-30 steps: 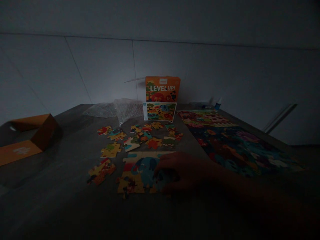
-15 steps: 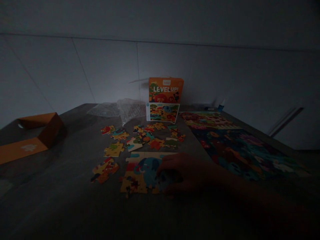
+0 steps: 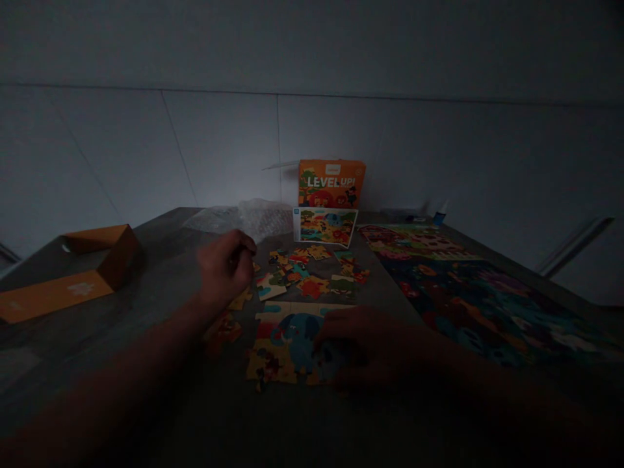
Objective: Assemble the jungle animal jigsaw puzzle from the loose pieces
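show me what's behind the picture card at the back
Behind the picture card stands the orange LEVEL UP! puzzle box, its upper front showing the title. The card covers the box's lower front, so whatever is printed there cannot be seen.

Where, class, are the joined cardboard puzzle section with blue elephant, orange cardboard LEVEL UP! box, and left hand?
Joined puzzle section (image 3: pixel 298 341): head view, on the elephant's body.
Orange LEVEL UP! box (image 3: pixel 332 184): head view, its front.
Left hand (image 3: pixel 221 266): head view, hand's middle.
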The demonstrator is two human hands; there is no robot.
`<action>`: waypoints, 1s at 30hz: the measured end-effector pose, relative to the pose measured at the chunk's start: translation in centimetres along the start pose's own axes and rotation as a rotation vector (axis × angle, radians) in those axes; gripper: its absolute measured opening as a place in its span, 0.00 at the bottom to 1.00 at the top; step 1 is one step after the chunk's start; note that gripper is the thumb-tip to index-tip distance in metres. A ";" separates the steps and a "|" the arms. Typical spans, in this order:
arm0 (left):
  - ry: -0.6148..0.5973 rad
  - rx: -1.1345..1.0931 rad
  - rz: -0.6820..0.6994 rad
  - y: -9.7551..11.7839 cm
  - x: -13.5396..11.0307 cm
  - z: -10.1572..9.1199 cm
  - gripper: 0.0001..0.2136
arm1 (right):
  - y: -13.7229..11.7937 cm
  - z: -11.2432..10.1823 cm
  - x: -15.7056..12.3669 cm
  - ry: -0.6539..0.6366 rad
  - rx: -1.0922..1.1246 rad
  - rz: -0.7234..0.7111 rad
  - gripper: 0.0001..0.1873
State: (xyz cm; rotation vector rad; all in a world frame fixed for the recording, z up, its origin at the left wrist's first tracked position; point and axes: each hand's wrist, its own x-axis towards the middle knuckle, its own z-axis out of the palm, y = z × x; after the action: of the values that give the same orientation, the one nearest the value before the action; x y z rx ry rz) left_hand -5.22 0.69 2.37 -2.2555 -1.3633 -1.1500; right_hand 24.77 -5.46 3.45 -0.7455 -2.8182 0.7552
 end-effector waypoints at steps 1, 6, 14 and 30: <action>-0.054 0.031 -0.004 -0.5 0.1 0.2 0.07 | -0.1 0.0 0.0 -0.003 -0.005 0.008 0.24; -0.267 0.152 -0.092 -1.1 0.8 1.2 0.13 | -0.1 0.0 -0.1 0.005 -0.024 0.018 0.24; -0.705 0.034 0.077 0.3 0.2 1.2 0.25 | -0.2 0.1 0.1 0.015 -0.036 0.025 0.22; -0.694 -0.024 -0.006 1.3 0.0 0.7 0.20 | -0.4 0.0 -0.3 0.011 -0.021 0.031 0.30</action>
State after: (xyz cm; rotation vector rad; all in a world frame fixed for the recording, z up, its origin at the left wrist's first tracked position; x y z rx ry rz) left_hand -3.82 0.42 2.16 -2.8027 -1.5681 -0.3699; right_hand 24.88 -5.92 3.70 -0.7966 -2.8151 0.7245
